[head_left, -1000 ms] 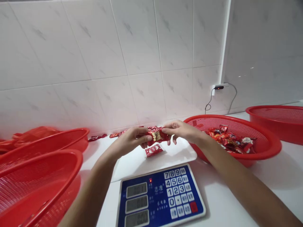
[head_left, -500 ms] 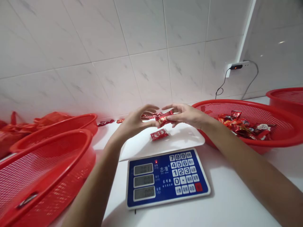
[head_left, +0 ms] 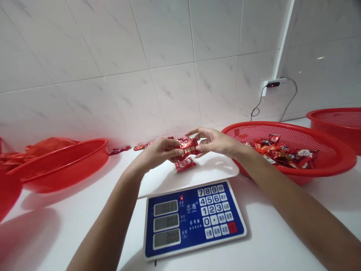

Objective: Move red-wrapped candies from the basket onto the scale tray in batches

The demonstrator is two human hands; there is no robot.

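Note:
Between my two hands is a red wrapped candy [head_left: 188,149] with gold print. My left hand [head_left: 162,151] pinches its left end, and the fingers of my right hand [head_left: 210,141] close on its right end. Just below it, another red candy packet [head_left: 185,164] with white print lies on the white pan [head_left: 217,169] of a digital scale. The scale's blue panel [head_left: 194,218], with number keys and three small displays, faces me.
At right stands a red mesh basket [head_left: 335,162] holding many wrapped candies [head_left: 282,152], with another red basket [head_left: 335,120] behind it. Red baskets [head_left: 70,165] stand at left, near red bags. Loose candies [head_left: 120,150] lie along the tiled wall. A power strip [head_left: 275,83] hangs there.
My left hand has closed on the candy's left end, where before its fingers were apart beside it. The near left basket has shifted mostly out of view.

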